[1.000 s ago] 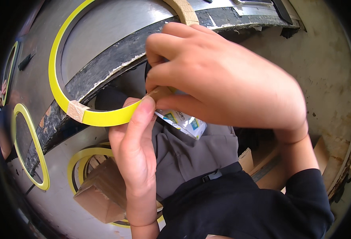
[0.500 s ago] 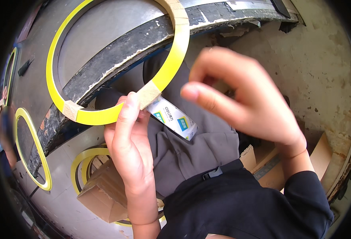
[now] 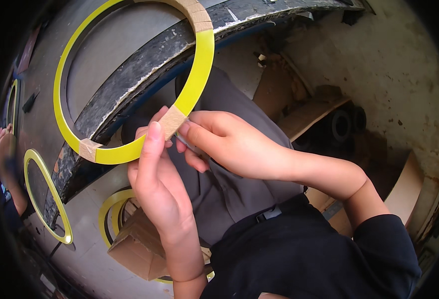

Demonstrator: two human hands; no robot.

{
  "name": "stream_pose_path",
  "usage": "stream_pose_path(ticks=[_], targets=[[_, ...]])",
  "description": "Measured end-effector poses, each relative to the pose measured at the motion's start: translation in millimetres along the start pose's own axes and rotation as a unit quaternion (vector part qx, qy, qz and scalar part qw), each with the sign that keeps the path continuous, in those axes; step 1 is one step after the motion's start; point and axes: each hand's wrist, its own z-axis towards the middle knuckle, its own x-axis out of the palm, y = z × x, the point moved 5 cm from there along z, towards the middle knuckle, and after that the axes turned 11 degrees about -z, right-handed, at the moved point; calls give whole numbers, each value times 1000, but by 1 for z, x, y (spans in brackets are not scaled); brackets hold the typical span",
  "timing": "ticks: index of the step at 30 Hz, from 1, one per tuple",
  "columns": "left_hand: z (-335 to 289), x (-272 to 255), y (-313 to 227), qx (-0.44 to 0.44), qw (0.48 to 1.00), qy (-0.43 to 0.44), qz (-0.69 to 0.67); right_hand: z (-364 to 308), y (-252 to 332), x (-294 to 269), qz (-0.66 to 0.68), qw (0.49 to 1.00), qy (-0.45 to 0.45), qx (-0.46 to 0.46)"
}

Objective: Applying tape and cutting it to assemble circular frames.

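Note:
A large yellow ring (image 3: 202, 74) with tan tape-like patches around it is held up in front of me, partly over the bench edge. My left hand (image 3: 164, 194) is closed on its lower rim, thumb in front and fingers behind. Right beside that thumb lies a tan patch (image 3: 174, 120) on the ring. My right hand (image 3: 234, 149) pinches at the patch's right edge, fingers closed on a pale, thin packet (image 3: 193, 145). Most of this packet is hidden by the hand.
A worn dark bench edge (image 3: 134, 79) runs behind the ring. Another yellow ring (image 3: 47, 194) leans at the left, near another person's hand (image 3: 4, 144). More rings (image 3: 107, 209) and a cardboard box (image 3: 139, 244) are low left. Cardboard (image 3: 314, 117) lies at the right.
My right hand has come down and left from the air to the tan patch, closing over the white printed packet that hung there. The ring has shifted slightly left.

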Motion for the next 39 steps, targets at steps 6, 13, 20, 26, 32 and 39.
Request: stream_pose_path(ticks=[6,13,20,26,32,39], targets=[[-2,2,3,-19,999,-9,26,6,-2,1,53,998,-1,-26],[-7,10,3,8,999,-15,45,6,4,-2,35,999,37,-11],[-7,13,-1,38,998,-7,44,13,-2,-2,-6,997,-20,-70],[-16,7,-3,44,998,5,48,9,-1,-1,30,989,32,-139],[-40,2,-3,32,997,-12,66,7,-24,5,35,979,-6,-199],[-52,-9,-1,11,997,-31,67,14,-32,7,70,944,67,-316]])
